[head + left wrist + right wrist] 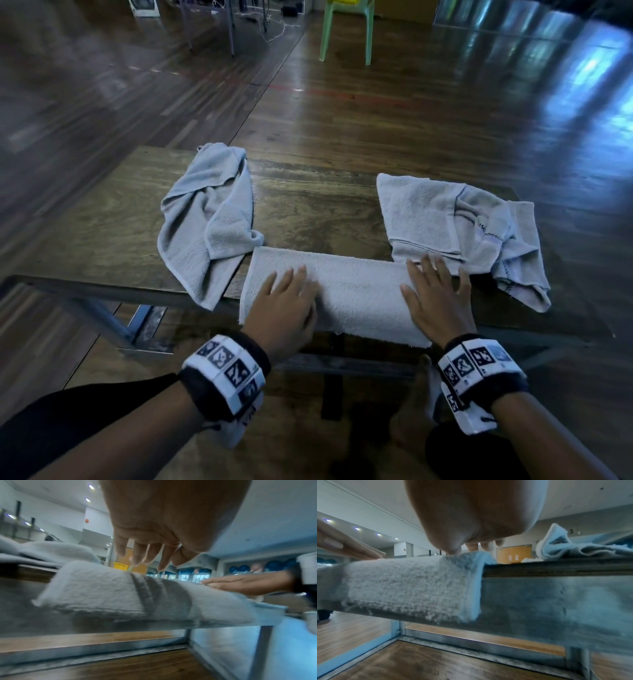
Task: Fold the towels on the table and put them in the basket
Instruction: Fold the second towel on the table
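Wristbands (pixel 224 373): one on each forearm, dark with white marker tiles, nearest the viewer.

Left hand (pixel 286 308): palm down on the left part of the folded towel, fingers straight and slightly spread, gripping nothing. In the left wrist view the fingertips (pixel 137 559) seem to hover just above the cloth; blur leaves contact uncertain.

Right hand (pixel 436 301): palm down on the right end of the same towel, fingers straight and fanned, holding nothing. Its far fingertips reach the near edge of the right towel.

Folded towel (pixel 352 291): pale grey, a long band lying left to right along the near edge of the table; its near side hangs over that edge.

Table (pixel 102 219): dark wood top on a metal frame.

Left towel (pixel 205 219): grey, crumpled, left of centre; a corner droops off the near edge, just beside the folded towel's left end.

Right towel (pixel 445 219): grey, loosely bunched, partly flat, at the right of the tabletop, touching the folded towel's right end.

Floor (pixel 376 113): glossy wood boards.

Chair (pixel 346 31): green plastic legs, far centre.
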The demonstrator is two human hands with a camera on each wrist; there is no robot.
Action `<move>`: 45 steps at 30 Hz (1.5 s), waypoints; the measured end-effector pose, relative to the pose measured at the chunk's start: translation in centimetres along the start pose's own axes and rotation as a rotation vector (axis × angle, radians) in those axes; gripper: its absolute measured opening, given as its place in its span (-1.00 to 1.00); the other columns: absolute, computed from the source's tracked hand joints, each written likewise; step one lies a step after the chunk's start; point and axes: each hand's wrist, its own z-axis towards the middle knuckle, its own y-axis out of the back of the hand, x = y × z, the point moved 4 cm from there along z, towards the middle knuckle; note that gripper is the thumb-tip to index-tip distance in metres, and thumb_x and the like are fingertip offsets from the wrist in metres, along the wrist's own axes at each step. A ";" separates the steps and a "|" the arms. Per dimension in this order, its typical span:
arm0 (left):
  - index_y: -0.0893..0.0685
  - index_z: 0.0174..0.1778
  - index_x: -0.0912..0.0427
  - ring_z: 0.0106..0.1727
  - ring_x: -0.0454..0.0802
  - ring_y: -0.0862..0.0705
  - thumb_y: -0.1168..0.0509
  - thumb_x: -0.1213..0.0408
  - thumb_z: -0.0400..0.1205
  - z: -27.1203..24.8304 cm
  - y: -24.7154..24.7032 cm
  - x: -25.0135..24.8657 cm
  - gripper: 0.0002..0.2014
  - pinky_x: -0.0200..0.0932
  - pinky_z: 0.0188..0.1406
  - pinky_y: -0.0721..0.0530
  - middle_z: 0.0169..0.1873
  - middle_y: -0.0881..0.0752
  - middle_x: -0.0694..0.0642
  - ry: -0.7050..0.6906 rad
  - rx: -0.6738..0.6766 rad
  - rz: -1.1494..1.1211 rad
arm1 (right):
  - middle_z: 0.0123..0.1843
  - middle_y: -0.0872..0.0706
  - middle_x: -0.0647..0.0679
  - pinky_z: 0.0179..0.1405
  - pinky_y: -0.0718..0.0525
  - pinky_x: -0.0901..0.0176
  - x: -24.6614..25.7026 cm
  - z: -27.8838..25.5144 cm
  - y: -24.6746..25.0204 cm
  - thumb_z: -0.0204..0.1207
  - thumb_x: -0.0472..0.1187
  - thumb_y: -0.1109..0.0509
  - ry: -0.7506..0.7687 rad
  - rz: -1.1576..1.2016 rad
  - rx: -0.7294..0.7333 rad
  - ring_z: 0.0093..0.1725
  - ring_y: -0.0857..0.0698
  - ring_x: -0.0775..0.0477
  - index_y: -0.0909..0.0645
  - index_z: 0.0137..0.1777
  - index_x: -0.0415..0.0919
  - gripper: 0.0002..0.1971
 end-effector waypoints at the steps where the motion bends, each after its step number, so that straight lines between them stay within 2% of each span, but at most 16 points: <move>1: -0.43 0.46 0.17 0.55 0.22 -0.35 0.35 -0.01 0.53 -0.6 0.1 -0.7 -0.29 0.19 0.53 -0.26 0.54 -0.36 0.27 0.002 0.021 -0.019 | 0.64 -0.25 -0.04 0.53 0.12 -0.23 0.4 0.0 0.4 0.47 0.19 0.41 0.013 0.014 -0.024 0.63 -0.16 -0.03 -0.21 0.58 -0.01 -0.25; 3: -0.31 0.52 0.15 0.59 0.18 -0.25 0.48 -0.08 0.48 -1.1 -0.1 -1.0 -0.20 0.14 0.55 -0.21 0.57 -0.28 0.25 0.061 0.099 -0.011 | 0.49 -0.49 0.03 0.44 -0.04 -0.20 1.1 0.0 1.0 0.50 0.16 0.33 0.013 0.020 -0.062 0.50 -0.40 0.01 -0.36 0.49 0.02 -0.32; 5: -0.15 0.59 0.16 0.64 0.17 -0.10 0.55 -0.16 0.42 -0.3 -0.8 -0.1 -0.12 0.16 0.60 -0.11 0.62 -0.14 0.25 0.116 0.147 -0.003 | 0.43 -0.56 0.06 0.38 -0.12 -0.17 1.6 0.0 1.3 0.54 0.11 0.24 0.012 -0.010 -0.063 0.42 -0.48 0.00 -0.43 0.44 0.05 -0.40; 10: -0.06 0.64 0.13 0.67 0.13 0.05 0.55 -0.28 0.35 3.7 -1.6 2.9 -0.03 0.10 0.63 0.08 0.66 0.00 0.20 0.080 0.180 -0.102 | 0.54 -0.43 0.08 0.44 -0.10 -0.24 1.3 0.4 1.2 0.67 0.01 0.10 0.025 -0.057 0.011 0.51 -0.36 0.00 -0.30 0.54 0.09 -0.55; 15: 0.15 0.65 0.00 0.66 -0.04 0.22 0.64 -0.47 0.29 6.8 -2.5 5.2 0.03 -0.04 0.59 0.25 0.66 0.19 0.04 0.045 0.187 -0.063 | 0.63 -0.27 0.08 0.46 -0.05 -0.33 0.8 0.6 0.5 0.69 -0.04 0.05 0.042 -0.073 0.059 0.60 -0.23 0.03 -0.18 0.60 0.06 -0.54; 18: 0.18 0.64 -0.07 0.66 -0.07 0.22 0.58 -0.40 0.35 8.1 -2.7 6.0 -0.08 0.02 0.60 0.24 0.66 0.20 -0.01 0.042 0.190 -0.019 | 0.61 -0.29 0.15 0.45 0.01 -0.26 -0.1 1.1 0.9 0.70 -0.04 0.04 0.033 -0.041 0.059 0.58 -0.24 0.08 -0.21 0.58 0.10 -0.56; 20: 0.17 0.64 -0.11 0.67 -0.05 0.19 0.54 -0.35 0.37 8.7 -2.5 6.6 -0.13 0.11 0.60 0.21 0.66 0.18 -0.04 0.059 0.192 0.010 | 0.50 -0.46 0.14 0.40 -0.06 -0.18 -1.1 1.4 1.6 0.69 -0.03 -0.01 -0.002 -0.017 0.020 0.49 -0.35 0.05 -0.32 0.52 0.12 -0.60; 23: 0.12 0.64 -0.05 0.67 0.01 0.16 0.29 -0.24 0.63 8.9 -1.7 6.1 -0.34 0.23 0.59 0.18 0.67 0.14 0.01 0.070 0.259 0.062 | 0.31 -0.62 0.10 0.22 -0.11 -0.07 -2.6 1.6 2.2 0.66 0.00 -0.11 -0.058 0.062 -0.011 0.35 -0.44 -0.01 -0.52 0.35 0.11 -0.68; 26: 0.07 0.65 0.04 0.67 0.03 0.14 0.14 -0.03 0.74 7.4 -0.7 2.6 -0.44 0.23 0.61 0.19 0.67 0.13 0.06 -0.052 0.298 0.106 | 0.24 -0.65 0.11 0.16 -0.11 -0.03 -3.8 1.9 2.1 0.66 -0.01 -0.13 -0.101 0.193 -0.006 0.31 -0.45 0.00 -0.64 0.20 0.12 -0.73; 28: 0.11 0.65 0.07 0.67 0.02 0.17 0.23 -0.12 0.70 5.3 -1.2 -0.7 -0.38 0.20 0.62 0.20 0.66 0.15 0.07 -0.195 0.318 0.118 | 0.22 -0.65 0.07 0.19 -0.12 -0.03 -4.1 2.1 2.0 0.66 0.01 -0.12 -0.118 0.245 0.001 0.30 -0.46 -0.02 -0.66 0.16 0.13 -0.72; 30: -0.02 0.65 0.13 0.66 0.05 0.03 0.25 -0.20 0.63 3.4 -2.3 -3.7 -0.29 0.23 0.62 0.01 0.65 -0.01 0.11 -0.310 0.229 0.102 | 0.23 -0.61 0.03 0.23 -0.13 -0.05 -4.0 2.3 1.8 0.65 0.05 -0.12 -0.111 0.232 0.037 0.34 -0.43 -0.05 -0.65 0.19 0.12 -0.70; 32: -0.35 0.54 0.18 0.56 0.08 -0.35 0.08 -0.18 0.61 2.5 -3.3 -5.9 -0.32 0.27 0.45 -0.40 0.54 -0.39 0.16 -0.364 0.123 0.123 | 0.27 -0.55 -0.01 0.29 -0.16 -0.10 -3.7 2.4 1.6 0.65 0.08 -0.12 -0.097 0.211 0.079 0.37 -0.40 -0.09 -0.60 0.28 0.10 -0.67; 34: -0.46 0.44 0.16 0.45 0.05 -0.52 -0.12 -0.17 0.50 2.6 -4.0 -7.5 -0.35 0.18 0.31 -0.58 0.42 -0.56 0.13 -0.405 0.041 0.142 | 0.29 -0.52 -0.04 0.34 -0.19 -0.14 -3.5 2.4 1.6 0.65 0.08 -0.12 -0.092 0.199 0.104 0.39 -0.37 -0.12 -0.57 0.33 0.09 -0.66; 38: -0.51 0.33 0.13 0.34 0.05 -0.62 -0.53 -0.06 0.23 3.3 -4.2 -9.0 -0.23 0.03 0.26 -0.61 0.32 -0.65 0.10 -0.463 -0.075 0.075 | 0.27 -0.52 -0.07 0.35 -0.24 -0.17 -3.4 2.6 1.7 0.63 0.06 -0.17 -0.092 0.210 0.096 0.39 -0.38 -0.14 -0.58 0.30 0.05 -0.68; 42: -0.51 0.30 0.09 0.31 0.04 -0.64 -0.59 0.07 0.11 3.4 -4.0 -9.0 -0.19 -0.03 0.26 -0.36 0.28 -0.67 0.08 -0.428 -0.089 0.008 | 0.24 -0.55 -0.07 0.32 -0.22 -0.13 -3.0 2.9 1.6 0.62 0.02 -0.20 -0.093 0.197 0.045 0.36 -0.41 -0.14 -0.61 0.23 -0.01 -0.72; 45: -0.55 0.27 0.02 0.30 0.01 -0.64 -0.56 0.06 0.14 3.1 -4.1 -8.7 -0.27 -0.07 0.24 -0.40 0.27 -0.67 0.02 -0.415 -0.133 -0.031 | 0.22 -0.56 -0.05 0.30 -0.21 -0.12 -3.0 3.1 1.6 0.62 0.04 -0.19 -0.085 0.182 0.043 0.34 -0.43 -0.12 -0.60 0.21 -0.02 -0.71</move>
